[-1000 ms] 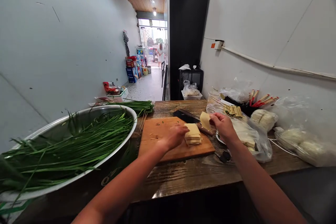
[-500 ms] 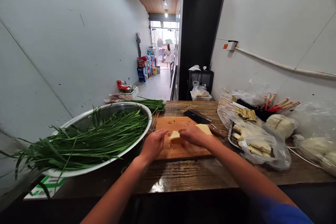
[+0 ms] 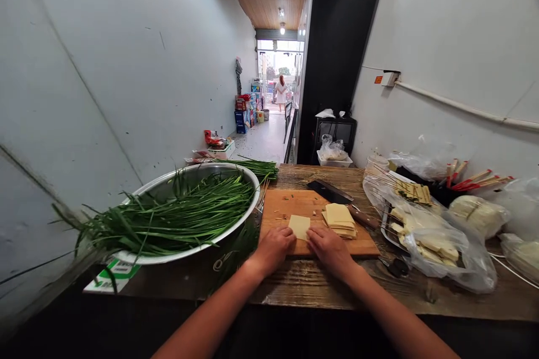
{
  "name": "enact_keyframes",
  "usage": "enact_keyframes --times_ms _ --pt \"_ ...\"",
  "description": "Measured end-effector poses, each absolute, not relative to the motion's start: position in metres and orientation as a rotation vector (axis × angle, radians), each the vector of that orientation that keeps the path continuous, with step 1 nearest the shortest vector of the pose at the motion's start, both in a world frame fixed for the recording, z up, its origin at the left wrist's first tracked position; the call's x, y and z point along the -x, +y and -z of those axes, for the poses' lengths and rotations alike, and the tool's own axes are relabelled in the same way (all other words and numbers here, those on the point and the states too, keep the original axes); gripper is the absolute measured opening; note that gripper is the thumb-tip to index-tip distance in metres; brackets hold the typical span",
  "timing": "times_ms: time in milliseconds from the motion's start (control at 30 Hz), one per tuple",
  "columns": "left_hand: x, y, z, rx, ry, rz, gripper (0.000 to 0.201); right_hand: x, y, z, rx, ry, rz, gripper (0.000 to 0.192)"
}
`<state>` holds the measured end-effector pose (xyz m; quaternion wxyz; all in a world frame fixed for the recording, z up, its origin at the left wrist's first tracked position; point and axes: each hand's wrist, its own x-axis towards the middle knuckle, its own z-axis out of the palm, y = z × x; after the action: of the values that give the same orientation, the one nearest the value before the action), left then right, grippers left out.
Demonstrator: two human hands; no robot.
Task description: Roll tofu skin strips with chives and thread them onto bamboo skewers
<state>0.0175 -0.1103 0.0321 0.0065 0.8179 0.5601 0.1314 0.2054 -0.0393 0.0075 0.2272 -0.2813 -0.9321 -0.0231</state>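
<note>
A thin, pale yellow square tofu sheet [image 3: 299,226] lies flat on the wooden cutting board [image 3: 290,202]. My left hand [image 3: 275,247] has its fingers closed at the sheet's lower left edge. At the lower right edge, my right hand [image 3: 327,245] grips it in the same way; both thumbs are mostly hidden. A stack of similar tofu sheets [image 3: 339,219] rests on the board just beyond my right hand. Behind that stack, a cleaver [image 3: 332,192] lies aslant, its wooden handle [image 3: 364,217] pointing right.
To the left stands a big metal basin [image 3: 257,190] heaped with green chives [image 3: 197,210]. More chives [image 3: 259,167] lie behind it. On the right are a tray [image 3: 385,230] of skewered pieces under plastic, a plastic bag [image 3: 475,269] and red-tipped sticks [image 3: 471,179]. A person [image 3: 281,92] stands far off at the doorway.
My right hand has moved back from near the stack to the sheet's lower right edge. The single sheet now lies flat between both hands. The view has shifted, so the scene sits further right.
</note>
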Motion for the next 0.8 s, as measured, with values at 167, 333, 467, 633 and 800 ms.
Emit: enact_keyframes --times_ms 167,333,467,633,800 --pt "-0.020 -0.111 -0.033 -2.589 1.825 -0.347 0.020 -0.178 -0.021 -0.027 0.787 -2.770 0.053 0.014" --pt "-0.020 -0.115 -0.032 -2.594 1.856 -0.319 0.017 -0.182 -0.019 -0.037 0.665 -2.868 0.023 0.023" --pt "-0.024 -0.117 -0.028 -2.627 1.815 -0.316 0.015 -0.197 -0.027 -0.029 0.492 -2.868 -0.043 0.036" --pt "-0.022 -0.146 -0.061 -2.710 1.740 -0.480 0.016 -0.207 -0.027 -0.016 0.524 -2.873 -0.068 0.046" --pt "0.056 -0.183 -0.143 -2.472 2.031 -0.641 0.026 -0.197 -0.034 -0.037 0.509 -2.672 -0.204 0.034"
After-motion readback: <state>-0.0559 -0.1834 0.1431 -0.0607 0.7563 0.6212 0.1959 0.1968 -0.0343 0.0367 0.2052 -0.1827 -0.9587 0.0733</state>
